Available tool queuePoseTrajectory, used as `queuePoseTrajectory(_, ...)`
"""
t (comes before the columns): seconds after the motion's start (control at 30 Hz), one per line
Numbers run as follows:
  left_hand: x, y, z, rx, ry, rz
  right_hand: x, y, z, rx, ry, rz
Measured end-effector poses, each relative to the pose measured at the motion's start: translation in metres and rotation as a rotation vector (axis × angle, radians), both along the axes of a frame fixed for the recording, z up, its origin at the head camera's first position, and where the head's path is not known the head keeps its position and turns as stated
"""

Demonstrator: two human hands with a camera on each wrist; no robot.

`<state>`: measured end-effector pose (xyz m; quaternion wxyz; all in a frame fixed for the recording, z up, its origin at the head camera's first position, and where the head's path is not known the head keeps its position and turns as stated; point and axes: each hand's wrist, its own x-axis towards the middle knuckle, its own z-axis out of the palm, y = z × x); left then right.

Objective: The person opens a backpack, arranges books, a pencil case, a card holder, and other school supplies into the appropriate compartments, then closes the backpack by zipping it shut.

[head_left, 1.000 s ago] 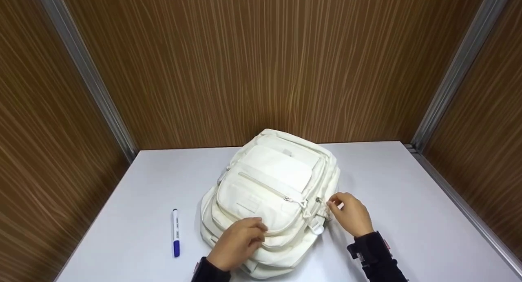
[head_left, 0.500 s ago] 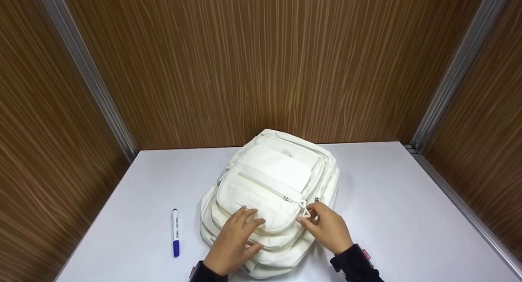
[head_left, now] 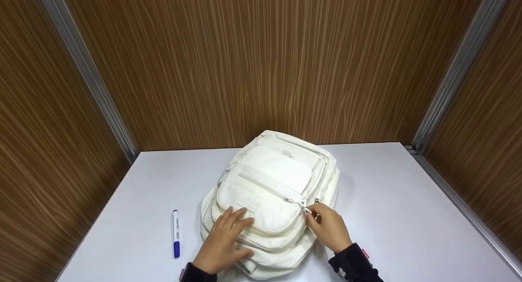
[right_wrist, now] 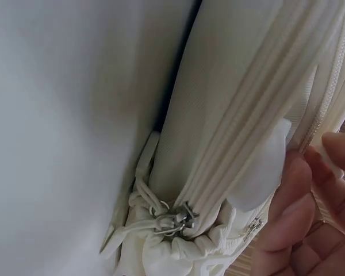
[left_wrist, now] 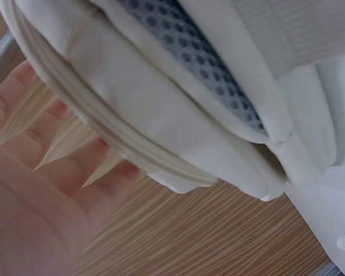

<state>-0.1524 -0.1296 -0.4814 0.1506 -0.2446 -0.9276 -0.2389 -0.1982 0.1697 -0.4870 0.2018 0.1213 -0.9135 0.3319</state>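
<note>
A cream backpack (head_left: 281,164) lies at a slant on the white table, front pockets up. My left hand (head_left: 222,241) rests on the lower front pocket with fingers spread; the left wrist view shows its fingertips against a piped, curved pocket edge (left_wrist: 92,109). At the pocket's right side, my right hand (head_left: 329,229) pinches a white zipper pull (head_left: 304,206) between thumb and forefinger. In the right wrist view, the fingers hide most of that pull. Metal zipper sliders (right_wrist: 181,221) with cord pulls hang on the bag's side, apart from the right hand.
To the left of the bag lies a whiteboard marker (head_left: 176,233), white with a blue cap. Brown wood-grain panels (head_left: 261,62) rise behind the table and on both sides. Grey metal strips (head_left: 452,70) run along the panel corners.
My right hand has moved left from the bag's side to the front pocket's zipper pull and now pinches it. The left hand has spread its fingers and shifted slightly left.
</note>
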Motion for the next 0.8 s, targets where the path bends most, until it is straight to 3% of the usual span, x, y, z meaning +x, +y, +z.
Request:
queuePoseTrajectory(0.23,-0.004,0.006,-0.005,-0.034,0.082,0.032,0.004,0.009,0.009,0.021,0.014,-0.005)
queuePoseTrajectory(0.43,-0.004,0.013,-0.007,-0.047,0.05,0.044,0.014,0.011,0.019,0.117,-0.05,0.023)
queuePoseTrajectory(0.8,-0.004,0.021,-0.004,-0.037,0.056,0.051,0.03,-0.003,0.027,0.205,0.014,0.095)
